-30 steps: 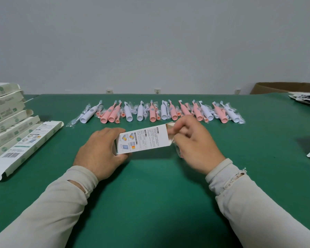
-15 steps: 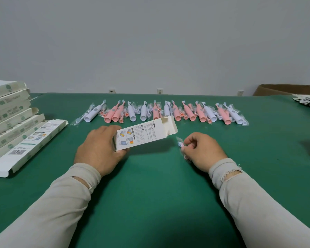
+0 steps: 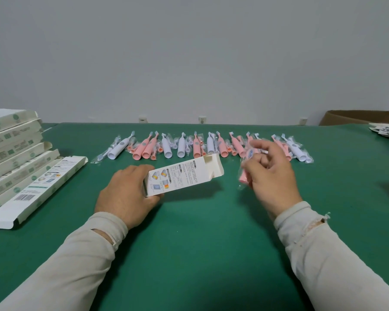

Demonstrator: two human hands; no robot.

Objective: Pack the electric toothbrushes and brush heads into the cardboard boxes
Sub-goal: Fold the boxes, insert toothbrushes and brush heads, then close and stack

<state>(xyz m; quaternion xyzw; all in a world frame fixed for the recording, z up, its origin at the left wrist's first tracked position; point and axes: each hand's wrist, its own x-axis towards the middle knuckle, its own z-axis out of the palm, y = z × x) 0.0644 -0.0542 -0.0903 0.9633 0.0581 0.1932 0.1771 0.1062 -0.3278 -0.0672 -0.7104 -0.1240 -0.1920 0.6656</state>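
My left hand (image 3: pixel 126 194) grips the near end of a white printed cardboard box (image 3: pixel 184 177), whose open flapped end points right and is tilted up off the green table (image 3: pixel 200 243). To its right my right hand (image 3: pixel 271 176) holds a pink brush head in a clear plastic wrapper (image 3: pixel 244 178), lifted above the table and apart from the box mouth. A row of pink and white electric toothbrushes with wrapped brush heads (image 3: pixel 202 147) lies across the table behind both hands.
A stack of white and green cardboard boxes (image 3: pixel 11 153) sits at the left edge, with one long box (image 3: pixel 38 187) lying beside it. A brown carton (image 3: pixel 359 117) and loose printed leaflets (image 3: pixel 386 133) are at the far right. A grey wall rises behind the table.
My right hand has risen from the table with the wrapped pink brush head. My left hand keeps holding the box, its open end still tilted up.
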